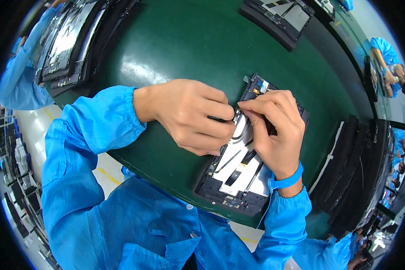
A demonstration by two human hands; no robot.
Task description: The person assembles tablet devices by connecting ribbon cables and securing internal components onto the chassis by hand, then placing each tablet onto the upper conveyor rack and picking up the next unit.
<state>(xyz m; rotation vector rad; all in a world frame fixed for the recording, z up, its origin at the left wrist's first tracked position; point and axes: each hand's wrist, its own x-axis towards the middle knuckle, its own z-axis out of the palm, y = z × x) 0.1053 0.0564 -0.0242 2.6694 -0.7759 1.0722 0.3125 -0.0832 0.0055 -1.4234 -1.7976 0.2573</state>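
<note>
An opened tablet-like device (238, 168) lies on the green table in front of me, slanting from upper right to lower left. It has a black frame, a silvery inner plate, dark flat cables and small circuit parts. At the device's left edge is my left hand (189, 118), its fingers curled inward and their tips mostly hidden. My right hand (276, 128) rests over the upper half, thumb and forefinger pinched close to the left hand's fingertips. Whatever lies between the fingers is too small or covered to make out. A blue strap (287, 181) circles my right wrist.
Stacked similar devices (69, 42) stand at the far left of the green table (189, 49). Another opened device (281, 20) sits on a dark pad at the far right. Black padded slabs (346, 166) line the right side. People in blue work beyond both sides.
</note>
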